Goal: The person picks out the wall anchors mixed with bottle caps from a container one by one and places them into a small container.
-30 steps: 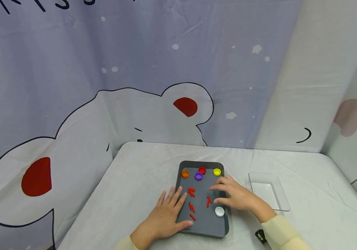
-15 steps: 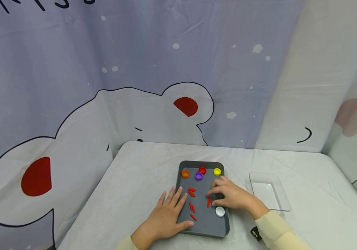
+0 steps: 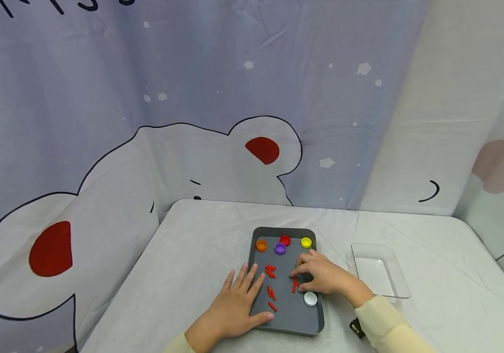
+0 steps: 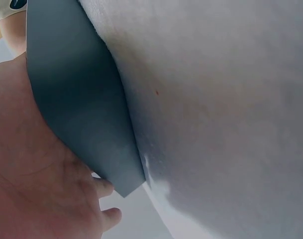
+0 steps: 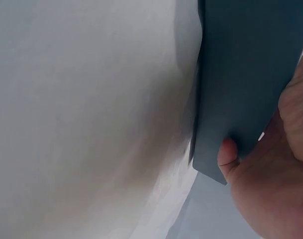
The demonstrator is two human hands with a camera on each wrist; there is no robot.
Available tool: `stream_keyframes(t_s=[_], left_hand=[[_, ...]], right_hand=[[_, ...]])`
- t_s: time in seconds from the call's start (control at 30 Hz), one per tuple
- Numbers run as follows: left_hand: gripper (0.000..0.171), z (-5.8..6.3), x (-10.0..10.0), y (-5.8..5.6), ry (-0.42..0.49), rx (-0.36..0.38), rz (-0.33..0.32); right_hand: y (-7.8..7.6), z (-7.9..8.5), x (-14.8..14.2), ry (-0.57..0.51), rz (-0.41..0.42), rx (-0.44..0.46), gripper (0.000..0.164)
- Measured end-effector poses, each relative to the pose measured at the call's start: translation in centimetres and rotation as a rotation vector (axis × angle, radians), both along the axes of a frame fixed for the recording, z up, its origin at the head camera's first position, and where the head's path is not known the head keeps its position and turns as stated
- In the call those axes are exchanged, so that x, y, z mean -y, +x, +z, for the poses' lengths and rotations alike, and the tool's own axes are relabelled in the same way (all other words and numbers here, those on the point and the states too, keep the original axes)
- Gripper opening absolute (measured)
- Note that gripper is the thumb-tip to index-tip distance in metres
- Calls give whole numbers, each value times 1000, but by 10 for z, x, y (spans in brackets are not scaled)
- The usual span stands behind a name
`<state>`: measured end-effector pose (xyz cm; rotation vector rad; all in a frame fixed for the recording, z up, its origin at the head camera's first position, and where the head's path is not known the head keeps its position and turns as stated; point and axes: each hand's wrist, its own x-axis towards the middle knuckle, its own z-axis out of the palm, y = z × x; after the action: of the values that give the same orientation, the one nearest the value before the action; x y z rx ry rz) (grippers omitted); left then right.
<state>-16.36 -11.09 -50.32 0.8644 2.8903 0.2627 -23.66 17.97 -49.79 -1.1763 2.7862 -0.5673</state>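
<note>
A dark grey tray (image 3: 284,321) stands on the white-covered table, with several short red sticks (image 3: 272,293) scattered in it. My left hand (image 3: 233,303) lies spread over the tray's left rim, its thumb reaching inside. In the left wrist view the palm is beside the tray's wall (image 4: 81,94). Over the right half of the tray, my right hand (image 3: 322,275) has thumb and index finger apart, on either side of two red sticks (image 3: 295,284). No grip on them shows. Close below the thumb sits a small white round cup (image 3: 310,299).
Orange (image 3: 261,245), red (image 3: 284,240), purple (image 3: 280,248) and yellow cups (image 3: 306,242) stand at the tray's far end. A clear rectangular box (image 3: 379,269) is to the right. A black object (image 3: 356,327) lies by the right sleeve. Printed cloth walls rise behind the table.
My right hand has moved left and slightly down to the two red sticks, and the gap between its thumb and index finger has narrowed. The left hand stays in place.
</note>
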Motion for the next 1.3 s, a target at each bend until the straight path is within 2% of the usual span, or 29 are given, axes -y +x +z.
stream_keyframes(t_s=[0.43, 1.1, 1.3], left_hand=[[93, -6, 1, -1, 16, -34, -9], [92, -13, 2, -1, 24, -64, -5], [92, -14, 2, -2, 16, -76, -5]], right_hand=[[1, 0, 5, 4, -41, 1, 30], [4, -3, 10, 20, -93, -60, 18], [5, -5, 9, 3, -104, -108, 16]])
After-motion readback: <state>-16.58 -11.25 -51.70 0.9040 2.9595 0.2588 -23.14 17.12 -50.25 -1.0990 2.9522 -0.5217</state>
